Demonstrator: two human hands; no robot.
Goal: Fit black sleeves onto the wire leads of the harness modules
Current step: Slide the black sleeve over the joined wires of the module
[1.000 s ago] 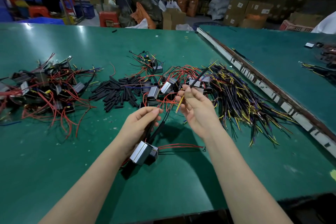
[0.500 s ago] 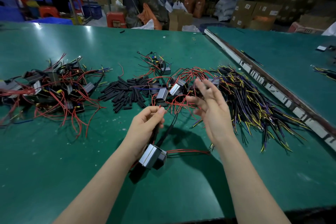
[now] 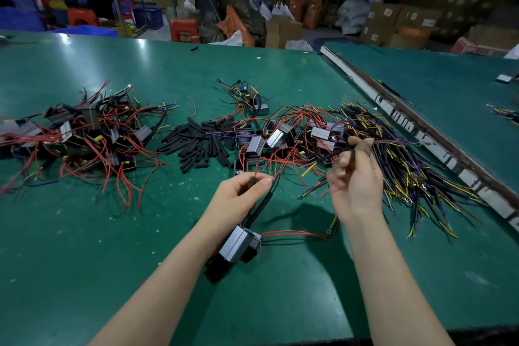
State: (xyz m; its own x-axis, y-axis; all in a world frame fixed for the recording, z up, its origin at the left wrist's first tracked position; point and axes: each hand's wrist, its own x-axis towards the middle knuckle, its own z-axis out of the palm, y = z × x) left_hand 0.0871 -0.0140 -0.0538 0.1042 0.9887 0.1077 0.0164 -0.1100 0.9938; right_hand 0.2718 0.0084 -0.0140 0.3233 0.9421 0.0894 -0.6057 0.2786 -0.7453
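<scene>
Left hand (image 3: 238,194) pinches the leads of a module (image 3: 238,244) hanging at its six o'clock; right hand (image 3: 355,174) grips a sleeved wire (image 3: 328,157) at three o'clock.

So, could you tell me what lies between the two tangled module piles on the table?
In the head view, a heap of loose black sleeves lies on the green table.

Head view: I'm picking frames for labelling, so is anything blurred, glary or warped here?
Head view: right hand motion-smeared at the fingers; left hand and module sharp; glare on the far-left table; wide-angle bowing of table edges; background soft.
</scene>
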